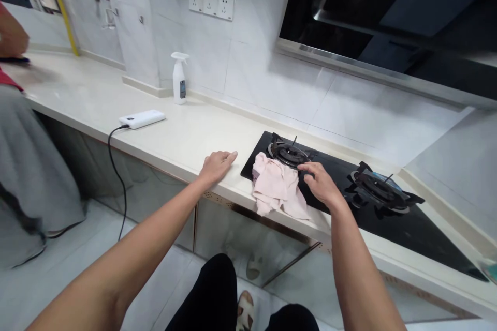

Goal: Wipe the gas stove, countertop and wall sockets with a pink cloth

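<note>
My left hand (pixel 216 164) lies flat on the front edge of the pale counter (pixel 182 134), fingers stretched out, holding nothing. My right hand (pixel 320 183) rests on the black glass cooktop (pixel 411 227), fingers curled around the edge of a crumpled pink cloth (pixel 277 186). The cloth lies over the cooktop's left front corner and hangs a little over the counter edge. Just behind the cloth is the left burner (pixel 289 152). The right burner (pixel 378 189) sits to the right of my hand.
A white spray bottle (pixel 179 78) stands at the wall. A white power bank (pixel 142 118) with a black cable lies on the counter to the left. Another person (pixel 23 155) stands at far left. A dark range hood (pixel 388 15) hangs above the cooktop.
</note>
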The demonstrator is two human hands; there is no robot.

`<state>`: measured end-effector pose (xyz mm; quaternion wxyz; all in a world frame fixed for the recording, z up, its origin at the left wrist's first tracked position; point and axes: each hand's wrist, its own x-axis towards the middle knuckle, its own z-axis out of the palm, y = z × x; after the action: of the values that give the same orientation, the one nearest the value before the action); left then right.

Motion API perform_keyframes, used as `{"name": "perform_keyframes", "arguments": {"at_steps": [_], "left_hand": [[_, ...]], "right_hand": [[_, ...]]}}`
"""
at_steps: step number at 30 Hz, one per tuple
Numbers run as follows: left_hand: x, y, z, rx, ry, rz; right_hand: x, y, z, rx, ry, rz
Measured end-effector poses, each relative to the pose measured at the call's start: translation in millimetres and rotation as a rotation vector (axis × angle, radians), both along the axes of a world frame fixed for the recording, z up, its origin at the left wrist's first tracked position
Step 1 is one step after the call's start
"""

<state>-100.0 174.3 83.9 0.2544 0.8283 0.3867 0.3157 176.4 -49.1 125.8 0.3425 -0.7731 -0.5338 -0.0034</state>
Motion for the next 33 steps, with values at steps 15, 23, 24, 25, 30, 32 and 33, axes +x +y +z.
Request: {"name": "perform_keyframes", "arguments": {"at_steps": [15, 23, 24, 25, 30, 32, 33], "left_hand": [[-5, 8, -3.0, -0.122, -0.219, 0.048], [-4, 14, 1.3, -0.057, 0.000, 0.078], [-4, 14, 2.3, -0.061, 0.015, 0.078], [-5, 14, 3.6, -0.067, 0.024, 0.079], [-5, 8, 13.4, -0.099, 0.116, 0.089], [-2, 6, 16.9, -0.093, 0.174, 0.097], [-1, 6, 18.2, -0.088, 0.200, 0.106]], "right_hand": [[-202, 80, -52.9, -0.012, -0.514, 0.283], [-158, 37, -70.9, 0.125, -0.623, 0.120], [-146, 24, -74.4, 0.151, -0.622, 0.088], [-132, 11, -77.7, 0.180, -0.622, 0.053], [-50, -75, -92.0, 0.367, -0.651, -0.110], [-14, -114, -96.6, 0.413, -0.680, -0.161], [3, -133, -99.0, 0.419, -0.696, -0.197]]}}
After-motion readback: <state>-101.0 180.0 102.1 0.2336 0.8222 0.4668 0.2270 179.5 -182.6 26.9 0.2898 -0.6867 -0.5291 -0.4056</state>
